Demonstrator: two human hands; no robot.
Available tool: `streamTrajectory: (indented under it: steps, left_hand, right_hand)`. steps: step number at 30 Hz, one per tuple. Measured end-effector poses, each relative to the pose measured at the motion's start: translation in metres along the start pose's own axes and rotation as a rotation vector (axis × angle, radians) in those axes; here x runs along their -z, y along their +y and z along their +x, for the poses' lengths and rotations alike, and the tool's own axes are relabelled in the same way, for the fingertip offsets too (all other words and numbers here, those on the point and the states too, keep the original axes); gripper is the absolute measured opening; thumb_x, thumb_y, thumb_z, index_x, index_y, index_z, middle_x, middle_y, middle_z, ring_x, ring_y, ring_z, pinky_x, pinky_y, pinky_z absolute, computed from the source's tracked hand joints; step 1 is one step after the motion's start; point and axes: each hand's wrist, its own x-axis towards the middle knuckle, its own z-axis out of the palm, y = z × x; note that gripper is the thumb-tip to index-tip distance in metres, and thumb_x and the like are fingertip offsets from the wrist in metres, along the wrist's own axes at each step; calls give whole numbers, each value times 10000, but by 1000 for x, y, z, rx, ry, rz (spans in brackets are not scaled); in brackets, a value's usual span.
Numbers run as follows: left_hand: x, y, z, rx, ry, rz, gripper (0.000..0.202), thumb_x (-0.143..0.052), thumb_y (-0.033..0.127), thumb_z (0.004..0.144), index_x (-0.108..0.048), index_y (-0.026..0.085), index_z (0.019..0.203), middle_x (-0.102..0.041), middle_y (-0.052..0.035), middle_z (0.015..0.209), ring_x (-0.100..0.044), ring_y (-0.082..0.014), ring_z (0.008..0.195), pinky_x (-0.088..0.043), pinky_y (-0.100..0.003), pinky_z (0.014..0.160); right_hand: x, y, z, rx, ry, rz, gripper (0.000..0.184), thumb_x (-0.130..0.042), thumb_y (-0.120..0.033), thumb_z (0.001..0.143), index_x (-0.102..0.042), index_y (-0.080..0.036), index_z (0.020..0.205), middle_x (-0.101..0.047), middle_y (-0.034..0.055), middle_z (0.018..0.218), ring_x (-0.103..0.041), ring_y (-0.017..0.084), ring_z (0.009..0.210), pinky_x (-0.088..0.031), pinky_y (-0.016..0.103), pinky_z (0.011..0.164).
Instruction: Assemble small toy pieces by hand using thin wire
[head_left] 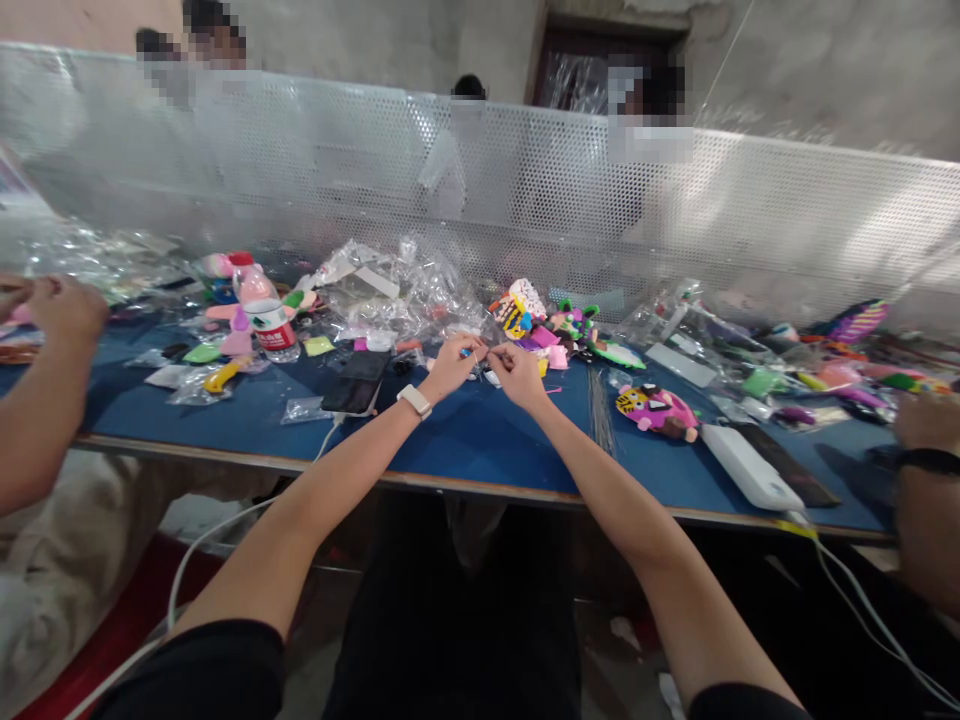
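Note:
My left hand and my right hand meet over the blue table, fingers pinched together on a small thin piece I cannot make out. A white band sits on my left wrist. Just beyond my hands lie colourful foam toy pieces and clear plastic bags. A dark phone lies left of my left hand. A pink and yellow tiger toy lies to the right of my right hand.
A perforated metal screen runs along the table's far side, with people behind it. A co-worker's hand is at the left, another's arm at the right. A bottle, a white power bank and cables lie about.

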Motion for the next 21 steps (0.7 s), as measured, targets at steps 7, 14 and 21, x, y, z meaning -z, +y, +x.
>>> streamTrajectory:
  steps: [7,14,21]
  left_hand:
    - [-1,4,-4,-72,32,91,402,-657,560,980,-667,212,777,-665,-95,1020,-617,-258,1040,-501,-403,999]
    - [-1,10,-12,-251,89,248,379,-565,512,1053,-699,203,878,-624,-128,1160,-623,-255,1052,-524,-447,1035]
    - [-5,9,-13,-256,106,275,377,-558,489,1062,-729,206,880,-633,-129,1192,-628,-251,1019,-533,-460,1018]
  right_hand:
    - [0,4,3,-40,1,64,348,-664,-549,889,-701,-203,892,-385,-59,563,-317,130,538,-262,290,545]
    - [-3,11,6,-64,60,150,425,-707,-623,856,-718,-201,913,-382,-58,590,-340,128,550,-273,276,529]
    - [-8,14,8,-181,71,330,495,-740,-688,807,-704,-210,933,-437,-51,583,-402,134,532,-342,275,512]
